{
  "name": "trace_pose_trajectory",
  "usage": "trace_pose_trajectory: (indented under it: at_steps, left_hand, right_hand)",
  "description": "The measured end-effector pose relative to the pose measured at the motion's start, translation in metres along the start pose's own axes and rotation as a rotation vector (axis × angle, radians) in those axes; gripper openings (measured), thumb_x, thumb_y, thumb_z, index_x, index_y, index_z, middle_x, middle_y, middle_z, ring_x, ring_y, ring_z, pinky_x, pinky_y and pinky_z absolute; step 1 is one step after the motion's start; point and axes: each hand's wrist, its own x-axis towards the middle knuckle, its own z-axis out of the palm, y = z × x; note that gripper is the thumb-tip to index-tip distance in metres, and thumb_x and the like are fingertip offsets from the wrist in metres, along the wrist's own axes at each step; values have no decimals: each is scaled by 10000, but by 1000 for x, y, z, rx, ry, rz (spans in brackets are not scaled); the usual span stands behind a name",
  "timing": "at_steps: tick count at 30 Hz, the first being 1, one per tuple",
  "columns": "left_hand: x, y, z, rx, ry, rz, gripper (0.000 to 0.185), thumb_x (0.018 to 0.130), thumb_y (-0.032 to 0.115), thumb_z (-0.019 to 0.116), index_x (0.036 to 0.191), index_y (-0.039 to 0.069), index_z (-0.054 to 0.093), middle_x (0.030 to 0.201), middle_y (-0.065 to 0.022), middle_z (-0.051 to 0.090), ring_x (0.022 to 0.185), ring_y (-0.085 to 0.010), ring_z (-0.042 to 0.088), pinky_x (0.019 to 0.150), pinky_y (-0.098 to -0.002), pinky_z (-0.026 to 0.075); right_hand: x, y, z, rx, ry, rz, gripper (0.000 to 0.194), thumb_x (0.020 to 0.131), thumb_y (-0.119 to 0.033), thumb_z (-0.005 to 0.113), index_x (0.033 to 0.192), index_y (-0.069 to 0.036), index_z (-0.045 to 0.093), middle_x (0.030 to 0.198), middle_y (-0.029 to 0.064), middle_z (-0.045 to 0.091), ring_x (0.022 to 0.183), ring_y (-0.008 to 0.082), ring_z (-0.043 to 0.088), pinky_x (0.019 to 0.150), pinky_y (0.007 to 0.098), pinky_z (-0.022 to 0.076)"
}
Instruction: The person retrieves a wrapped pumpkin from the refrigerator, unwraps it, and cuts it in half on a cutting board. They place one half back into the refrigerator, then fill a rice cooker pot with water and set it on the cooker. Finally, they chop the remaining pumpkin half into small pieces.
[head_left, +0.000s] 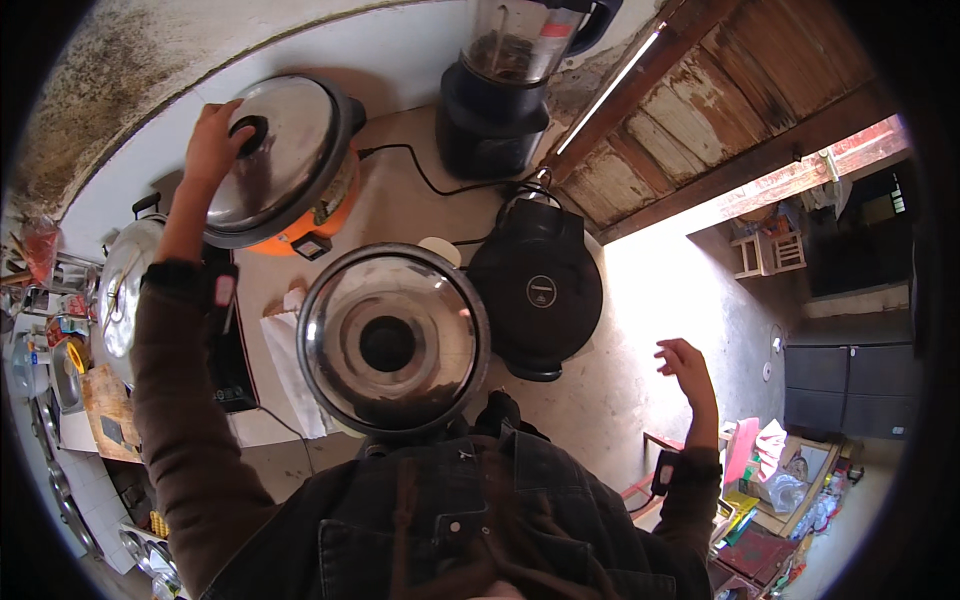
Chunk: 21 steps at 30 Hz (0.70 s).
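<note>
My left hand is at the black knob of a domed metal lid, its thumb and fingers around the knob's near side. That lid sits on an orange electric pot at the back left. My right hand hangs over the floor on the right, fingers apart and slightly bent, holding nothing. Between my hands, close to my body, a round pan with a shiny metal lid and black knob stands on the counter. Right of it is a closed black electric griddle.
A blender stands against the back wall, with black cables near it. At left are a large metal lid, a black induction hob and a wooden cutting board. White paper lies beside the round pan. A wooden door is at upper right.
</note>
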Motion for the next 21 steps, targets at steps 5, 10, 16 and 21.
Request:
trace_pose_trajectory:
  at_steps: [5,10,16,21]
  left_hand:
    - [-54,21,-43,-351,-115,-12,421,807,174,678,1212,124,574,1138,-125,561,1062,-259,555,900,-365,443]
    - [-128,94,-116,-510,-249,-245,414,855,157,631,1252,82,541,1182,-66,548,1130,-174,515,948,-326,410]
    - [-195,227,-148,-429,-182,-633,354,893,103,569,1239,30,538,1215,-68,557,1107,-152,526,920,-271,423]
    - [-237,342,-104,-786,-172,-613,304,874,-10,550,1176,13,576,1143,-61,576,1042,-127,549,846,-255,459]
  right_hand:
    - [79,-59,11,-87,-34,-294,202,906,-129,560,1071,-29,619,885,57,670,753,118,632,659,255,512]
    - [162,-110,40,-391,-130,-899,305,790,-129,664,1088,-88,615,991,83,625,979,238,591,842,351,477]
    - [230,-129,84,-491,-302,-1427,254,778,-165,667,1009,-97,587,979,41,606,1034,257,535,929,389,401]
    - [248,-147,92,-411,-622,-1392,128,838,-159,612,913,-86,539,890,63,626,917,247,591,845,386,429]
